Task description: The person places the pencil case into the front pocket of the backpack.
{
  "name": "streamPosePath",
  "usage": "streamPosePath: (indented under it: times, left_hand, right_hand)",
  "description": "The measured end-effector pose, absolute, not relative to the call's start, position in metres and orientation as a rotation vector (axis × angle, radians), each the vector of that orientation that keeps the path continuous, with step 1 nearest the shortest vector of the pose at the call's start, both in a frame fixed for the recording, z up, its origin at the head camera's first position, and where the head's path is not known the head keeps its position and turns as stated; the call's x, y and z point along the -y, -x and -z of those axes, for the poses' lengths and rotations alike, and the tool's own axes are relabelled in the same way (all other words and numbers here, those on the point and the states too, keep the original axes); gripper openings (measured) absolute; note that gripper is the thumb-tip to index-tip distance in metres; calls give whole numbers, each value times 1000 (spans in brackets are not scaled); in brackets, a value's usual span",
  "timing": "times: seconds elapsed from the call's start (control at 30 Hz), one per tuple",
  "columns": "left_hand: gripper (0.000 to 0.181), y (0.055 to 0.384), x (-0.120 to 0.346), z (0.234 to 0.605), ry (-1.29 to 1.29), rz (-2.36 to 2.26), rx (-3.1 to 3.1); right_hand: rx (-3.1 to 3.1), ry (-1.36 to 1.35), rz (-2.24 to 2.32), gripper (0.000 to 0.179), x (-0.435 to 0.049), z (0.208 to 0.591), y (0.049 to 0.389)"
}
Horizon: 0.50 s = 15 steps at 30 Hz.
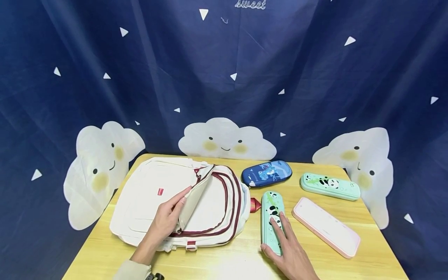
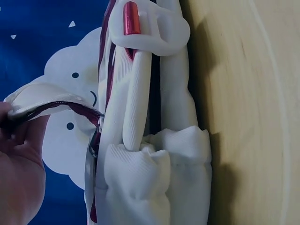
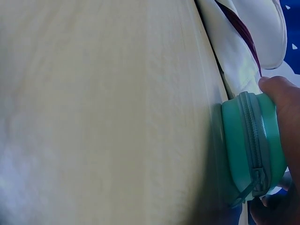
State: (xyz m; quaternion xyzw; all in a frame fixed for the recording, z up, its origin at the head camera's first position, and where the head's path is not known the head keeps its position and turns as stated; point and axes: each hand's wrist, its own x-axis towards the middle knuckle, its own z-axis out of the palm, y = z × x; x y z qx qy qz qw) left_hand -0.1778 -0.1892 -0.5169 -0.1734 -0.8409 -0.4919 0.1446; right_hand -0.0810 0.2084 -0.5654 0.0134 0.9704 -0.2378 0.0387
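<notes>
Near panda case (image 1: 267, 228) lies on worktop (image 1: 241, 254) just right of bag (image 1: 143, 186), looks light, semi-stiff, smooth, best taken across its zipped sides, where right grip (image 1: 292, 252) grasps it between thumb and fingers, back of hand up, while left grip (image 1: 166, 218) pinches bag's raised flap (image 1: 194, 199).

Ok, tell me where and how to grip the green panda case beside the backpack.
I'd come from above and the near end and pinch the green panda case across its middle, by both long sides: it lies flat on the table, long and narrow, pointing away from the camera.
</notes>
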Motion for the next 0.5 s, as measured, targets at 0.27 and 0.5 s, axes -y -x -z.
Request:
streamPosePath:
  times: [0.27,0.5]
  left_hand:
    - [46,172,188,511,382,1479,2468]
    - [66,166,194,502,192,1641,2462]
  right_hand:
    - [-3002,-23,736,98,-209,567,80]
    - [-3031,-8,746,97,-208,569,81]
